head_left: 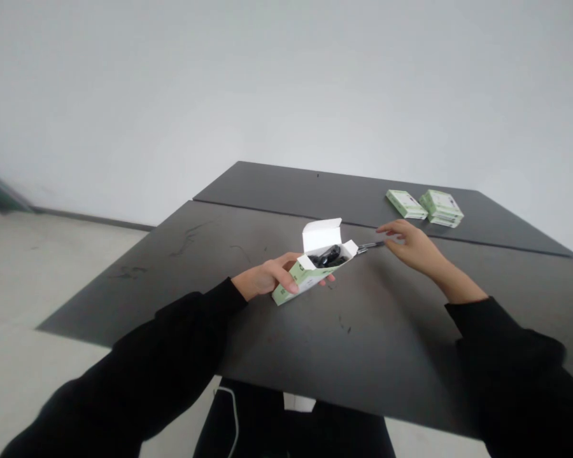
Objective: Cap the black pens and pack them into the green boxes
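Observation:
My left hand (272, 275) grips a green-and-white cardboard box (310, 278), tilted above the dark table (267, 343). The box's white top flap (322, 234) stands up, and a coiled black cable (330, 256) shows in the opening. To the right, my right hand (413, 247) hovers with thumb and fingers apart. Just by its thumb is a slim dark and silvery object (371, 245), perhaps a pen or small tool. I cannot tell whether the thumb touches it.
Toward the back right of the table are a flat green-and-white box (407, 205) and a small stack of similar boxes (442, 208). A seam crosses the tabletop. Below the near edge, a white piece (299, 402) and a pale cord (235, 413) show by my legs.

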Demonstrator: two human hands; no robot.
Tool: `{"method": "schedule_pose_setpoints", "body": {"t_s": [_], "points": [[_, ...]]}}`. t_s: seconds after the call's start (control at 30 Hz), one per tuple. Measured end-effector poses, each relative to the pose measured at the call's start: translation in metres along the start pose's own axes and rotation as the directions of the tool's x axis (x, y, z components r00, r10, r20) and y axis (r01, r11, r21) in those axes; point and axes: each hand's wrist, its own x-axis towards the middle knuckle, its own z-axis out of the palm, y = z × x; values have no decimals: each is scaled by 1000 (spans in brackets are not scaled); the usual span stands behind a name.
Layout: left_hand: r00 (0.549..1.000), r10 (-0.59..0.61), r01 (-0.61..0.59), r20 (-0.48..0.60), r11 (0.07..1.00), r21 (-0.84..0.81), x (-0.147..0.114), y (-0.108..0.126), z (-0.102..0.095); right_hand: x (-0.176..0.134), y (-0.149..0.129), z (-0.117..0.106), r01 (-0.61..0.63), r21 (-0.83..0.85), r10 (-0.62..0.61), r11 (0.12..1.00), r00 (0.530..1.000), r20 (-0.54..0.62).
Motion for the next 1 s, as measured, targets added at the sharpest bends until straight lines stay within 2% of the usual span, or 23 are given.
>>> {"method": "schedule_pose_setpoints", "body": {"t_s": [0.07, 0.1, 0.17, 0.2, 0.27, 0.37, 0.53, 0.67, 0.77, 0.93, 1.0], "points": [[1000, -1, 1, 11, 1000, 1, 0, 0, -1, -8, -7, 4, 37, 112, -27, 993, 996, -85], [1000, 0, 0, 17, 1000, -2, 0, 0, -2, -14, -19, 4, 96, 164, -71, 982, 986, -150], [1000, -1, 2, 21, 1000, -14, 0, -1, -3, -27, -52, 0, 280, 213, -218, 936, 937, -273], [1000, -4, 4, 19, 1000, -20, 0, -1, -4, -32, -70, -2, 369, 228, -299, 901, 910, -289], [1000, -8, 8, 5, 1000, -25, 0, -1, -4, -41, -103, -6, 466, 178, -417, 867, 873, -252], [1000, -9, 9, -3, 1000, -19, 0, -1, -2, -48, -130, -4, 509, 49, -495, 859, 852, -168], [1000, 5, -6, -21, 1000, -21, -1, 1, 3, -51, -134, 9, 541, -47, -541, 840, 825, -161], [999, 7, -8, -42, 1000, -27, -1, 1, 5, -52, -135, 7, 535, -53, -536, 843, 830, -153], [998, -5, 3, -58, 999, -38, -1, 0, 4, -53, -139, 3, 560, -39, -561, 828, 822, -101], [996, -5, -3, -84, 996, -94, -2, 0, 2, -60, -150, 4, 626, -204, -637, 752, 771, 18], [996, -20, 13, -87, 997, -72, -3, 2, 2, -62, -153, 5, 632, -171, -634, 756, 772, 49]]}}
